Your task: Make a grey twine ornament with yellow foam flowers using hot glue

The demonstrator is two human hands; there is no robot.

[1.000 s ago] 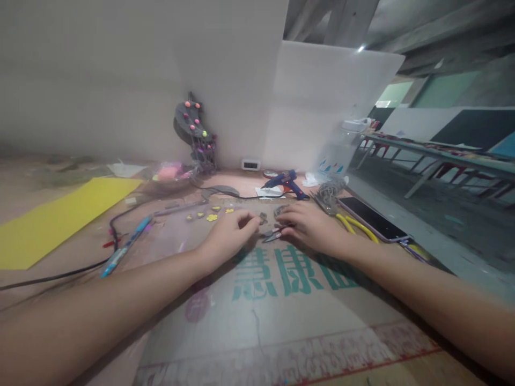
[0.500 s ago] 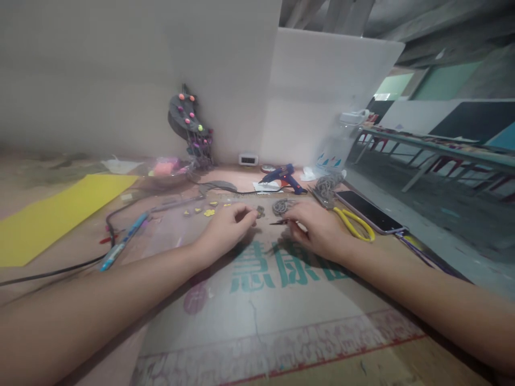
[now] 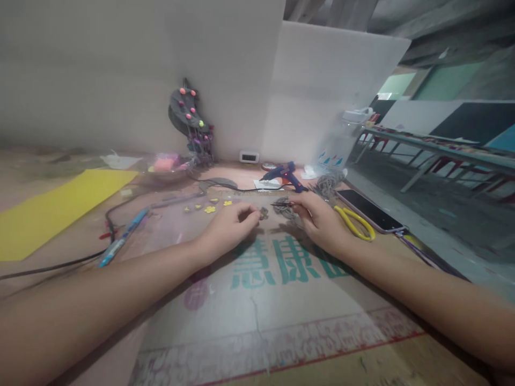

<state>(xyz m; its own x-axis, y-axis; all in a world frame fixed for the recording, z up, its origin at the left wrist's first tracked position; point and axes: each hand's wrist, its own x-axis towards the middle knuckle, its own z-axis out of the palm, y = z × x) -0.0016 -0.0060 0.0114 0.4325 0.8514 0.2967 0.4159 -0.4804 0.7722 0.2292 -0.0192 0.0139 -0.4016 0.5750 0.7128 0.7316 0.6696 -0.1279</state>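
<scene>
A small grey-brown piece (image 3: pixel 263 213) is poking from the left fingers (image 3: pixel 251 216); a slim, dark tool (image 3: pixel 280 203) is pointing leftward from the right fingers (image 3: pixel 299 200), nearly level, its tip near the piece.

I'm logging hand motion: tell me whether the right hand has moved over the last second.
Yes. Judged against the green lettering, the right hand has shifted farther from it, toward the blue glue gun.
</scene>
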